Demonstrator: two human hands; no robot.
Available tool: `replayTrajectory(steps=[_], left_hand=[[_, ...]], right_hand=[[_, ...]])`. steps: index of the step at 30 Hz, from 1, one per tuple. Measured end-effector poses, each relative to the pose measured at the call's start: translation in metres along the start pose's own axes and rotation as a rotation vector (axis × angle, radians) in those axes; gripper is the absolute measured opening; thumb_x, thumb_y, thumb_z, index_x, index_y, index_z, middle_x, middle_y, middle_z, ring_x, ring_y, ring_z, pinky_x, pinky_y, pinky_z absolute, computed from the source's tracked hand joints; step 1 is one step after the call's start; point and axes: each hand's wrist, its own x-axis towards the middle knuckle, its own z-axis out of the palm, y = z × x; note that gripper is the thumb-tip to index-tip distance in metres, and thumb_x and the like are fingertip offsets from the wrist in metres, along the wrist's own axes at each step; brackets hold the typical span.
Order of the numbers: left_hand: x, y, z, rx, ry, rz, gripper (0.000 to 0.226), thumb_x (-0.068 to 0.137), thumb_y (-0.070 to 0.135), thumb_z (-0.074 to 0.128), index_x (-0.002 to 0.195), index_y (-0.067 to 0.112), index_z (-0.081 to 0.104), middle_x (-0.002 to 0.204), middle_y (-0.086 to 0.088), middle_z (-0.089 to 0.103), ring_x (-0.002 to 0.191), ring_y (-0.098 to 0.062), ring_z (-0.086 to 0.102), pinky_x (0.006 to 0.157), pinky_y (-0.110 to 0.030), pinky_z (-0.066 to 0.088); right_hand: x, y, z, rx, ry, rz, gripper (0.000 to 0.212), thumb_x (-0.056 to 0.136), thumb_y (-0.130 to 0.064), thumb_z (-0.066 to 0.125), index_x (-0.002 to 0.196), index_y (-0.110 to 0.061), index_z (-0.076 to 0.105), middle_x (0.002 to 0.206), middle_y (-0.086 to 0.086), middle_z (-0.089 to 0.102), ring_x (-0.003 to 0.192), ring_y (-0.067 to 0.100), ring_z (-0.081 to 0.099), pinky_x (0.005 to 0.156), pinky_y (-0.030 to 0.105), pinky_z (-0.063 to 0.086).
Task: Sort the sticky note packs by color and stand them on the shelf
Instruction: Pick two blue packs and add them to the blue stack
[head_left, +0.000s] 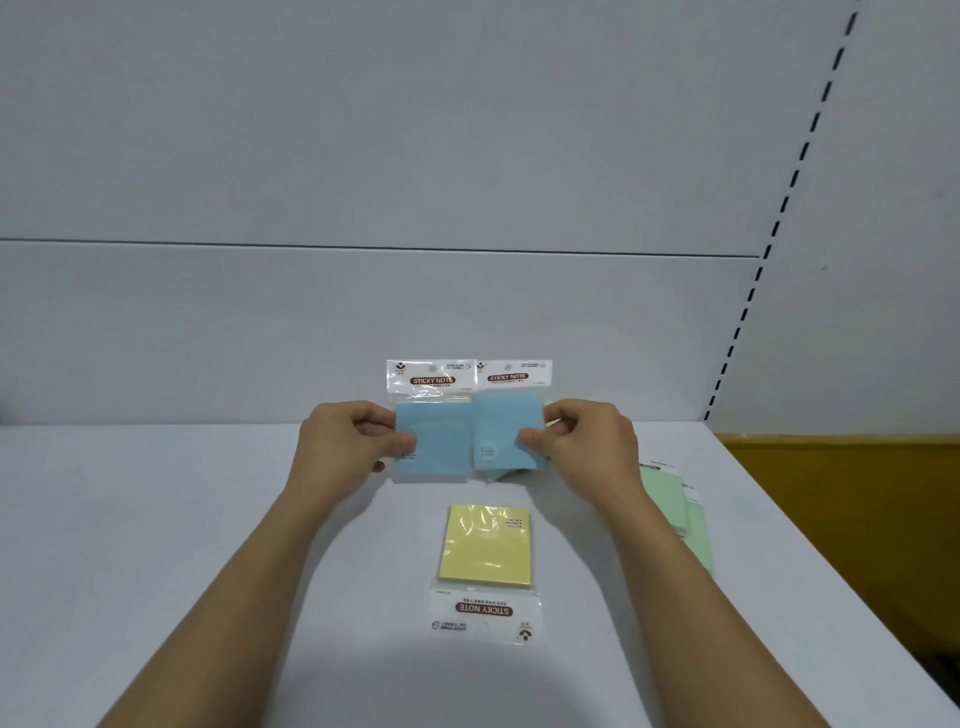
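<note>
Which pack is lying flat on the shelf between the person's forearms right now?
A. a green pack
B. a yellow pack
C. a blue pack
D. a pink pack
B: the yellow pack lies flat between the forearms with its header card toward the camera, while the left hand and right hand each hold a blue pack upright.

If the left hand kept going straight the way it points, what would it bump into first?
Probably the back wall. The left hand points forward holding a blue pack, with nothing visible between them, though depth is hard to judge.
</note>
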Motion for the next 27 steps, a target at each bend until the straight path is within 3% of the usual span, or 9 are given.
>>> replayTrajectory(steps=[10, 21, 27], left_hand=[[-0.004, 0.015, -0.036, -0.037, 0.136, 0.028, 0.018, 0.071, 0.004, 0.079, 0.072, 0.019, 0.07, 0.066, 0.003, 0.074, 0.064, -0.013, 0.071, 0.053, -0.024, 0.053], [-0.031, 0.009, -0.169, 0.043, 0.457, -0.015, 0.02, 0.069, 0.001, 0.08, 0.074, 0.013, 0.065, 0.068, -0.003, 0.065, 0.059, -0.013, 0.059, 0.047, -0.024, 0.049], [-0.062, -0.02, -0.248, 0.126, 0.594, -0.082, 0.018, 0.072, 0.003, 0.079, 0.082, 0.008, 0.065, 0.075, -0.011, 0.064, 0.067, -0.02, 0.065, 0.047, -0.026, 0.047]], right_hand=[[0.01, -0.032, 0.01, 0.137, 0.048, -0.093, 0.012, 0.073, -0.025, 0.079, 0.083, -0.025, 0.073, 0.068, -0.011, 0.066, 0.071, 0.014, 0.062, 0.065, 0.027, 0.046], [0.013, -0.14, 0.081, 0.151, -0.159, -0.37, 0.012, 0.073, -0.025, 0.078, 0.084, -0.024, 0.073, 0.069, -0.01, 0.066, 0.071, 0.014, 0.06, 0.064, 0.027, 0.043], [-0.009, -0.202, 0.149, 0.227, -0.307, -0.473, 0.013, 0.073, -0.024, 0.078, 0.084, -0.022, 0.073, 0.071, -0.006, 0.068, 0.073, 0.017, 0.063, 0.065, 0.028, 0.046]])
